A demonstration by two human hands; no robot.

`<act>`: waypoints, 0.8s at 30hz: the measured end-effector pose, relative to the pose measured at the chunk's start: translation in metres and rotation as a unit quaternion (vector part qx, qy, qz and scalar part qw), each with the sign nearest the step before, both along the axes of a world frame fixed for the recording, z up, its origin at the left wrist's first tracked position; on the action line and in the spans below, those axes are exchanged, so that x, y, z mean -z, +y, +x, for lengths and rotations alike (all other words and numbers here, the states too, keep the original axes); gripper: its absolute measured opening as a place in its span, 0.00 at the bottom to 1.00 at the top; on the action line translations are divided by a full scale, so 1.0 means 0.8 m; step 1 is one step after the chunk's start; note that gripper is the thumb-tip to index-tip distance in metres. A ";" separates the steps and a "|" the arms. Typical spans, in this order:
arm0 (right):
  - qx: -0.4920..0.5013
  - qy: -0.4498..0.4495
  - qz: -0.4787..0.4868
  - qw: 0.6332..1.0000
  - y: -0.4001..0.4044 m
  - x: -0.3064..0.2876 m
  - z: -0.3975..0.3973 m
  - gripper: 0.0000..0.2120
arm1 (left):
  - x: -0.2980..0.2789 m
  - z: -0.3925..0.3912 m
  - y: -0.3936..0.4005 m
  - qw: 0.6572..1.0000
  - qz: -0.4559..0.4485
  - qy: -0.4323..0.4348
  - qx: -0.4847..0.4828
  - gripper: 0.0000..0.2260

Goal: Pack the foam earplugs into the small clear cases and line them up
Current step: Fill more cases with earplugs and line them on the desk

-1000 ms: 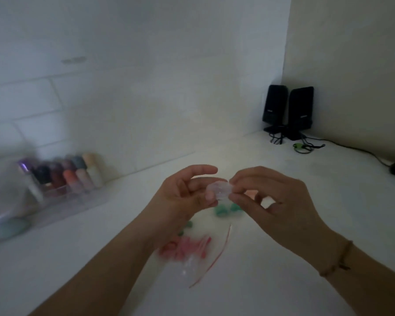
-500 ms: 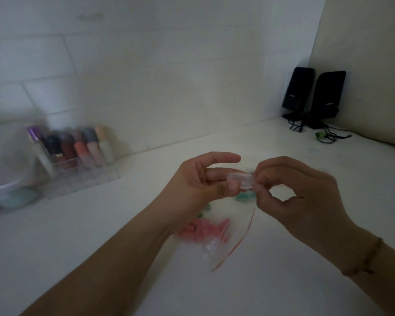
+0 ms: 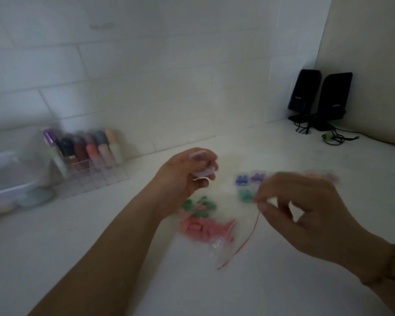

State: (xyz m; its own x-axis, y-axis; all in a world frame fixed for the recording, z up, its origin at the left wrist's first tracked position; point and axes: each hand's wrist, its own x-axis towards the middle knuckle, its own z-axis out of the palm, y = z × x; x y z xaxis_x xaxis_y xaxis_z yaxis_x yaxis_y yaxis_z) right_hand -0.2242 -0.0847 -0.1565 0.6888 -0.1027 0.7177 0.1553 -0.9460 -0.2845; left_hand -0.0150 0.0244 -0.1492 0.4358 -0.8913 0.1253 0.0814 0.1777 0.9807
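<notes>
Up between my left fingers [image 3: 201, 166] sits the small clear case [image 3: 203, 173], pinched and curled round, lid seemingly hinged open, though the blur keeps me from being sure. Below that left hand [image 3: 180, 179], on the table [image 3: 100, 247], lies the clear zip bag [image 3: 224, 238] with pink earplugs [image 3: 201, 228] bunched inside and green earplugs [image 3: 200, 207] near its mouth. Now my right hand [image 3: 306, 210] reaches in, thumb and forefinger closed on the bag's red-lined edge [image 3: 251, 233]. Just beyond those right fingers [image 3: 263, 206], filled cases [image 3: 249, 180] sit side by side: blue, purple, and a teal one nearer me.

Handling, as I judge it: foam plugs are feather-light and squashy, so take one by its middle, gently. That case is stiff, slick plastic and tiny; hold it by its sides, so the lid stays free. Bag film is floppy and won't stay open alone.
</notes>
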 end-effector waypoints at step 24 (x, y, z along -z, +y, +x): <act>0.029 0.291 -0.128 0.948 0.031 0.039 0.022 0.21 | 0.021 -0.007 -0.024 0.988 0.016 0.101 -0.120 0.09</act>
State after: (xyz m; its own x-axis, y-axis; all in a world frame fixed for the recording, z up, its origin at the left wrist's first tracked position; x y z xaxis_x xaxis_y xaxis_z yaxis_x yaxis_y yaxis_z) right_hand -0.2063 -0.0597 -0.1874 0.9742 -0.0255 0.2243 -0.0110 -0.9978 -0.0659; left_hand -0.0209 0.0056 -0.1663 0.6477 -0.7618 -0.0125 0.2352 0.1843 0.9543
